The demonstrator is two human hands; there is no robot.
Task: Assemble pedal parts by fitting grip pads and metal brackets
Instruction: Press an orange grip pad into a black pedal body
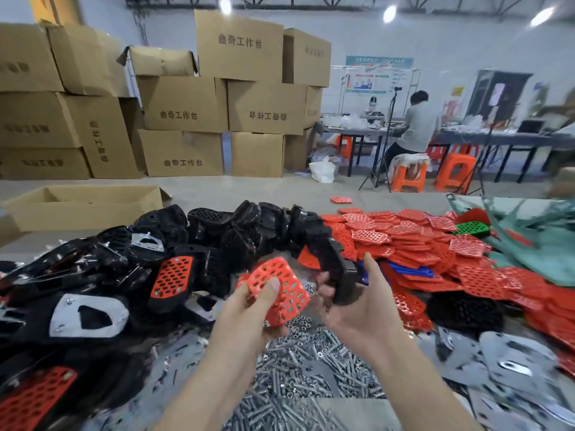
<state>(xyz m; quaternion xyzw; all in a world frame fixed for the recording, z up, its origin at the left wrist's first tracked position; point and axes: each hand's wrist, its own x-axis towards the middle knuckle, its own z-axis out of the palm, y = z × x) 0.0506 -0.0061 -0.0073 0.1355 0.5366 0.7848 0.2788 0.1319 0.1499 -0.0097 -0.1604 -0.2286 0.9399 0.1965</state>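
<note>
Your left hand (249,318) grips a red grip pad (281,289), with the thumb pressed on its holed face and the fingers curled beneath. Your right hand (364,309) is wrapped around a black pedal body (337,269), held just right of the pad. The two parts are close but apart. Both hang above the worktop (71,242), over a loose heap of screws and nuts (298,362). To do this step well, turn the pedal so its flat face meets the pad. Match the pad's outline and holes to the pedal's, then press it in evenly from the edges before reaching for a screw. Which face of the pedal points toward the pad is hard to tell. Spare red pads (435,253) are heaped to the right, black pedal bodies (217,244) to the far left, and grey metal brackets (513,359) near right. All of these lie loose in piles, not in trays. An open cardboard box (84,203) stands at the far left; its inside is mostly hidden and no contents show. Beyond it, the stacked cardboard boxes (186,104) appear mostly closed.
</note>
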